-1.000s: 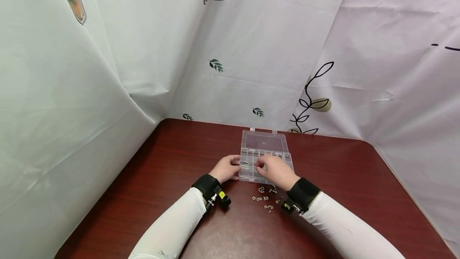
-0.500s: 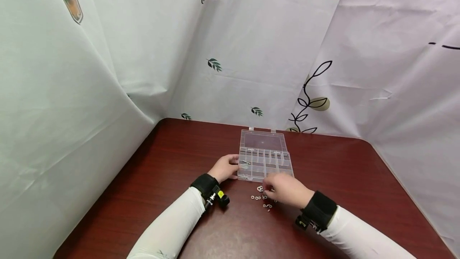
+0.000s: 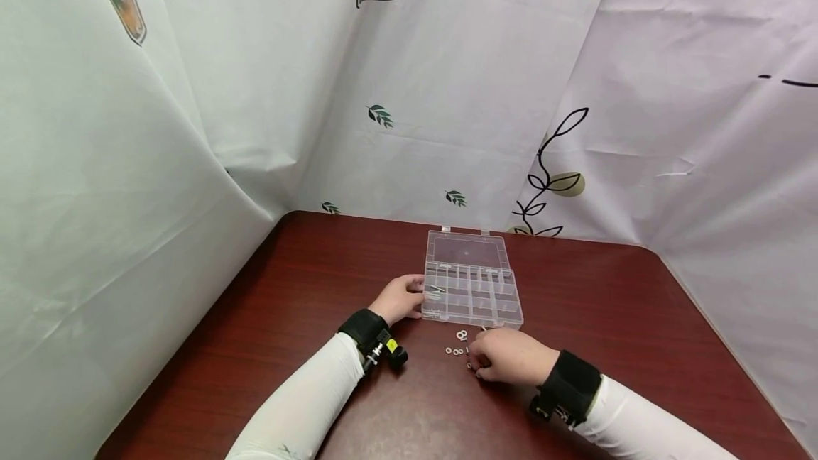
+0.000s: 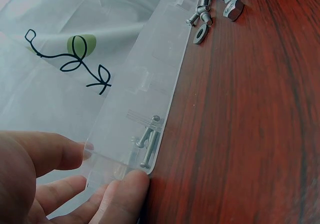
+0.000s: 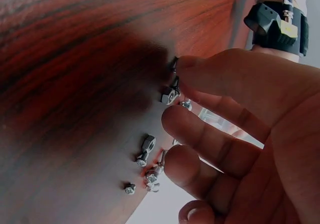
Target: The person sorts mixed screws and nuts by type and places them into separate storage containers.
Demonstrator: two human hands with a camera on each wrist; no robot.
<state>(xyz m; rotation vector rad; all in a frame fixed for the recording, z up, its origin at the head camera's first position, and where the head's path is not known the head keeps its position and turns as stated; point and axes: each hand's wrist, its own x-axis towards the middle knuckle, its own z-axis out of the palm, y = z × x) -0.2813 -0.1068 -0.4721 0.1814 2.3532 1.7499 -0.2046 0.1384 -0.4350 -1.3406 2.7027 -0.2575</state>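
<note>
No word, brand or number can be read in any of the views. A yellow label (image 3: 394, 345) sits on the small black device (image 3: 399, 357) strapped at the person's left wrist; in the head view it bears a dark mark, too small to make out as a letter, figure or sign.

A clear plastic box (image 3: 481, 302) stands open, its end held by the left fingers (image 4: 57, 151), its lid (image 3: 466, 250) folded back beyond them. Long silver screws (image 4: 151, 149) lie slanted inside, right beside those fingers. Outside, shiny metal nuts (image 5: 149, 144), short screws (image 5: 130, 189) and a flat washer (image 4: 201, 34) lie scattered near the right fingers (image 5: 182, 166), well apart from the left.
</note>
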